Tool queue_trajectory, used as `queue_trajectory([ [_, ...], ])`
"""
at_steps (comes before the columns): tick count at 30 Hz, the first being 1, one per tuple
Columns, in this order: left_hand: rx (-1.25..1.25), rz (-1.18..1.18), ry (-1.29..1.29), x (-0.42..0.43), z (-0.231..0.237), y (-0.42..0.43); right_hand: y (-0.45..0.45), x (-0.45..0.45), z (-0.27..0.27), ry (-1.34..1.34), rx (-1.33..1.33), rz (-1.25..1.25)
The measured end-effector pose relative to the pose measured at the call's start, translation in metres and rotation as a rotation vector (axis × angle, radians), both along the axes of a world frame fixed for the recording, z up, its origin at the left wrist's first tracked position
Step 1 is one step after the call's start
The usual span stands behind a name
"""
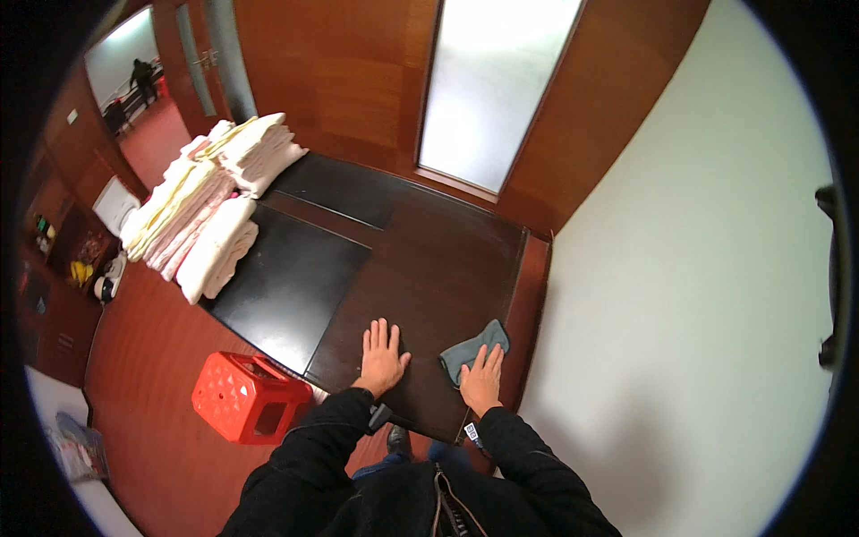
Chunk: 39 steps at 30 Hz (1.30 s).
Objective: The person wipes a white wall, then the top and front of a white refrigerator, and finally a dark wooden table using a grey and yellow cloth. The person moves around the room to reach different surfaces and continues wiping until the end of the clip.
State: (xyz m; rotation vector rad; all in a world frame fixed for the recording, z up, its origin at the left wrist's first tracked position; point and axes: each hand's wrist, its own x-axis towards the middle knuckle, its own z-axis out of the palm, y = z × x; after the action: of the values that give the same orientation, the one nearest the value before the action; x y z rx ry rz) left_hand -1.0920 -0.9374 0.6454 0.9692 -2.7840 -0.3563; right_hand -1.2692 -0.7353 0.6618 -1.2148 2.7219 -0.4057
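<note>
A folded grey-green cloth [463, 356] lies near the right edge of a dark, glossy table [436, 268]. My right hand [482, 386] holds it down, the fingers stretched over its lower right part. To the left, my left hand [382, 359] rests palm down on the bare tabletop, fingers extended and thumb out to the side, with nothing in it. The tabletop looks dull brown around my hands and shinier black toward the left. What lies beneath my palms is hidden.
Stacks of folded white, pink and yellow textiles [201, 208] cover the table's far left end. A red plastic stool [248, 399] stands on the floor at the left. A pale wall [658, 268] closes off the right. Beyond the doorway, a person [142, 80] bends over.
</note>
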Motion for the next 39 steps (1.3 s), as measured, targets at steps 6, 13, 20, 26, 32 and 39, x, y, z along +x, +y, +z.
queue_trajectory([
  [6,0.122,-0.095,-0.119,0.021,0.017,-0.003,-0.021,-0.038,-0.004,-0.068,-0.031,-0.089],
  [13,0.336,0.093,-0.250,-0.028,0.059,0.004,-0.038,-0.100,-0.009,-0.045,-0.047,-0.018],
  [20,0.266,0.260,-0.394,-0.056,0.066,0.024,-0.066,-0.185,-0.017,0.036,-0.125,0.092],
  [26,0.268,0.289,-0.401,-0.055,0.054,0.024,-0.083,-0.222,-0.016,0.091,-0.100,0.205],
  [32,0.275,0.275,-0.421,-0.054,0.053,0.025,-0.106,-0.243,-0.011,0.107,-0.058,0.195],
  [39,0.260,0.285,-0.386,-0.054,0.057,0.028,-0.123,-0.264,0.000,0.076,0.060,0.141],
])
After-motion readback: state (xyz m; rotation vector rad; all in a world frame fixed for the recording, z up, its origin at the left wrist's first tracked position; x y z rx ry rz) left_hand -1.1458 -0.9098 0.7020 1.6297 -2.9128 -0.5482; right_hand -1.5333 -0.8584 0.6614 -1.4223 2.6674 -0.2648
